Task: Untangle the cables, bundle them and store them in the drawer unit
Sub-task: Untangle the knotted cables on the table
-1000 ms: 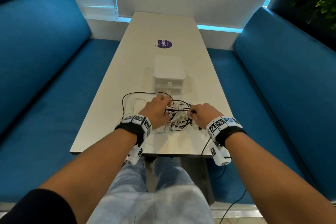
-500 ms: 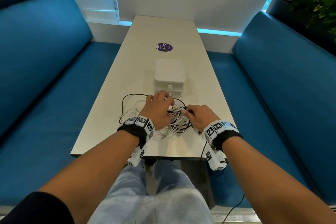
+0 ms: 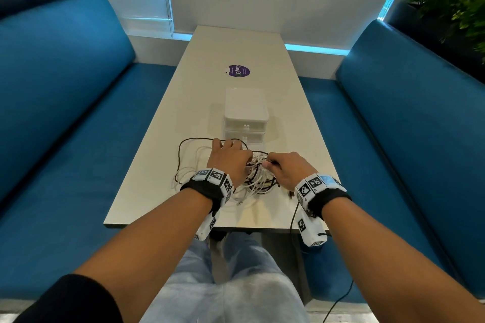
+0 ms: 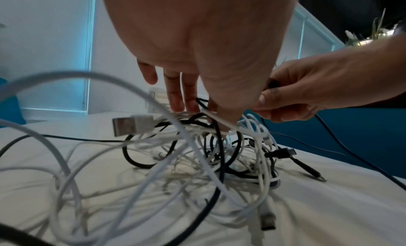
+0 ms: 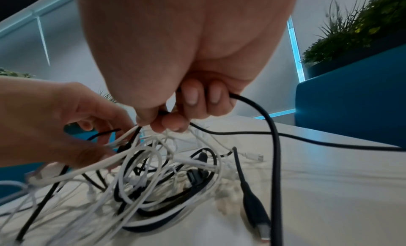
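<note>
A tangle of white and black cables (image 3: 258, 178) lies on the table's near end, just in front of the white two-drawer unit (image 3: 246, 110), whose drawers are closed. My left hand (image 3: 228, 160) sits over the left of the tangle. In the left wrist view the left hand (image 4: 211, 114) points its fingers down and its thumb pinches a white cable (image 4: 219, 122). My right hand (image 3: 284, 168) is at the tangle's right side. In the right wrist view the right hand (image 5: 162, 121) pinches a black cable (image 5: 259, 107) between thumb and curled fingers.
The long beige table (image 3: 236, 47) carries a purple sticker (image 3: 238, 71) beyond the drawer unit. Blue benches (image 3: 65, 113) (image 3: 406, 126) run along both sides. One black cable (image 3: 292, 215) hangs over the table's front edge by my right wrist. Plants stand behind both benches.
Both hands stay at the tangle. My left hand has crept a little farther over it toward the drawer unit. The right hand keeps its pinch on the black cable.
</note>
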### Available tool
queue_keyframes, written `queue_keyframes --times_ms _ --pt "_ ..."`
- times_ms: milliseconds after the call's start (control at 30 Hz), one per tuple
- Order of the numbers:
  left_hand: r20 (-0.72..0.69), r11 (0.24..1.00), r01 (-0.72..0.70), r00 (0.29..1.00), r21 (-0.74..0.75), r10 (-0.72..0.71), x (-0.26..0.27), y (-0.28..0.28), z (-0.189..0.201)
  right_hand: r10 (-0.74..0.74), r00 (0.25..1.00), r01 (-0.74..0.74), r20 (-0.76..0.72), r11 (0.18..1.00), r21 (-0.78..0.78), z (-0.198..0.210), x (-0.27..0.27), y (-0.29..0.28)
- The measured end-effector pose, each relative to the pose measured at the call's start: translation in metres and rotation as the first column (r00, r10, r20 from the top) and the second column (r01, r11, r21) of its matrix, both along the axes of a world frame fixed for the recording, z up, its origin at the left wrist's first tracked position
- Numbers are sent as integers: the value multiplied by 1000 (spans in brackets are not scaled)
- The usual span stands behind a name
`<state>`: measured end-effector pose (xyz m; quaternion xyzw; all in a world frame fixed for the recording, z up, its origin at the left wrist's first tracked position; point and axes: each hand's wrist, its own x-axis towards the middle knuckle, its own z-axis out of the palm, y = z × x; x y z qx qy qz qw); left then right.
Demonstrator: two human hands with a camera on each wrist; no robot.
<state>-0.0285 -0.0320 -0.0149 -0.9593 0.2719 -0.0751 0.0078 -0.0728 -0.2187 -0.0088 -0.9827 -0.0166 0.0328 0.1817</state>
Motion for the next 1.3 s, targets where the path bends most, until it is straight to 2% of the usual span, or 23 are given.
queue_keyframes --times_ms 367,433,600,733,800,1133,1300 --pt "-25 997 -74 997 -33 73 0 5 4 -83 997 83 -12 996 28 10 -7 -14" --pt "-23 995 -34 999 -95 32 -3 2 5 -90 996 91 -17 995 39 10 -8 -14" --pt "-5 959 206 977 -196 -211 -11 -8 7 -89 996 89 -1 994 70 6 -6 -11" --pt "-17 954 280 959 -107 -283 -10 -16 2 -77 997 77 -11 995 62 4 -6 -10" --pt "12 963 262 965 -61 -262 -6 -14 -2 -79 997 80 -26 996 44 4 -8 -12" --pt "65 990 141 988 -32 -139 -8 -19 -4 -65 996 66 -69 998 20 4 -10 -12" --pt "94 976 208 972 70 -214 -5 -16 3 -65 992 65 -106 998 -8 2 -10 -13"
